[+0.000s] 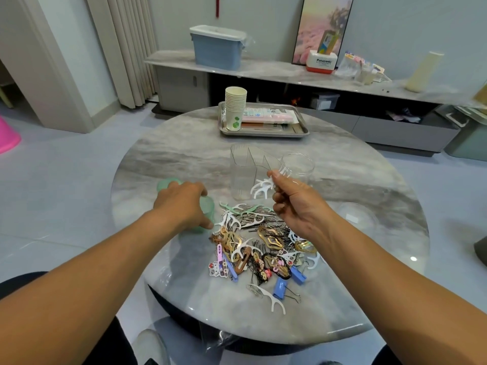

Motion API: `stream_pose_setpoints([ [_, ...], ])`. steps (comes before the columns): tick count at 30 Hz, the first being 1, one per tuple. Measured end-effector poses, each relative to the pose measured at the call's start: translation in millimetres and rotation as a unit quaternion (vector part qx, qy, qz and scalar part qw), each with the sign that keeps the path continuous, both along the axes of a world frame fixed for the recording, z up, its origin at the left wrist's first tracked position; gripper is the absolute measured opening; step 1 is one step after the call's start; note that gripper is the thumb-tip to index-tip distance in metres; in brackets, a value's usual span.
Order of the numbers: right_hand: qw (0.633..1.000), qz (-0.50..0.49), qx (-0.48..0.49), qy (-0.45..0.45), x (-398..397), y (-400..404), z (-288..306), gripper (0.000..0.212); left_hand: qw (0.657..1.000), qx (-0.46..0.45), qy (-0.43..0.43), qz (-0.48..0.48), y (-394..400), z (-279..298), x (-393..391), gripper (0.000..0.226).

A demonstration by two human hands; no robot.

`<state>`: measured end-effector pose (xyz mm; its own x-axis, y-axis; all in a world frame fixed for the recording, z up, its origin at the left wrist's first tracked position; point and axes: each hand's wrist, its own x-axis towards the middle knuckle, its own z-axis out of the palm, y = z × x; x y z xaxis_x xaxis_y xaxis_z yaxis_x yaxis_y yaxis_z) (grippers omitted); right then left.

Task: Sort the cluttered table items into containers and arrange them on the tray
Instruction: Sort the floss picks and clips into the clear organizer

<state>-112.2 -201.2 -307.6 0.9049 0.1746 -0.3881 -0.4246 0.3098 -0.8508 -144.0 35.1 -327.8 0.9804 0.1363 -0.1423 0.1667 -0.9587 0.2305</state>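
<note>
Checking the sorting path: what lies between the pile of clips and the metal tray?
Head view: two clear containers stand between pile and tray; the right hand holds white floss picks there.

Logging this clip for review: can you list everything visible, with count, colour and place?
round table: one, grey marble
metal tray: one, silver, far side of table
paper cups: one stack, cream, on tray
packets: pink and white, on tray
clear containers: two, mid-table
clutter pile: hair clips, pins, binder clips, floss picks, mixed colours, near edge
green container: one, under left hand
floss picks: several, white, in right hand
left hand: on green container
right hand: pinching picks
</note>
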Motion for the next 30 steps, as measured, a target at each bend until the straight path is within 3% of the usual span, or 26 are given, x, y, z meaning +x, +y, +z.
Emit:
stream_pose_setpoints([
  [2, 1.0, 0.001, 0.005, -0.002, -2, -1, 0, 0.045, 0.998, 0.008, -0.053, -0.019, -3, -1, -1, 0.08],
  [5, 0.999, 0.006, 0.032, -0.01, -2, 0, 4, 0.042, 0.978, -0.148, -0.132, -0.067, -10, -3, -1, 0.075],
  [8, 0.997, 0.012, 0.069, -0.027, -1, 2, 10, 0.039, 0.939, -0.271, -0.184, -0.101, -22, -1, -2, 0.09],
  [10, 0.996, 0.019, 0.079, -0.042, -3, 5, 13, 0.041, 0.914, -0.345, -0.19, -0.098, -33, 1, -5, 0.093],
  [13, 0.994, 0.016, 0.071, -0.079, -5, 9, 14, 0.051, 0.892, -0.408, -0.17, -0.092, -44, -2, -7, 0.08],
  [15, 0.992, 0.011, 0.06, -0.113, -6, 10, 15, 0.044, 0.879, -0.445, -0.147, -0.088, -49, -5, -7, 0.071],
  [17, 0.989, 0.008, 0.071, -0.131, -6, 11, 17, 0.033, 0.883, -0.443, -0.134, -0.079, -52, -8, -6, 0.066],
  [20, 0.987, 0.004, 0.118, -0.109, -7, 10, 21, 0.037, 0.897, -0.408, -0.158, -0.062, -51, -4, -8, 0.065],
  [23, 0.986, -0.008, 0.148, -0.073, -7, 8, 21, 0.031, 0.94, -0.2, -0.233, -0.146, -45, 5, -9, 0.075],
  [25, 0.986, -0.016, 0.152, -0.061, -6, 6, 21, 0.028, 0.951, -0.11, -0.221, -0.189, -42, 9, -7, 0.091],
  [28, 0.989, -0.013, 0.139, -0.055, -7, 5, 21, 0.032, 0.963, -0.119, -0.178, -0.163, -38, 9, -2, 0.114],
  [30, 0.991, -0.008, 0.127, -0.052, -8, 6, 19, 0.034, 0.957, -0.204, -0.163, -0.13, -35, 9, -1, 0.107],
])
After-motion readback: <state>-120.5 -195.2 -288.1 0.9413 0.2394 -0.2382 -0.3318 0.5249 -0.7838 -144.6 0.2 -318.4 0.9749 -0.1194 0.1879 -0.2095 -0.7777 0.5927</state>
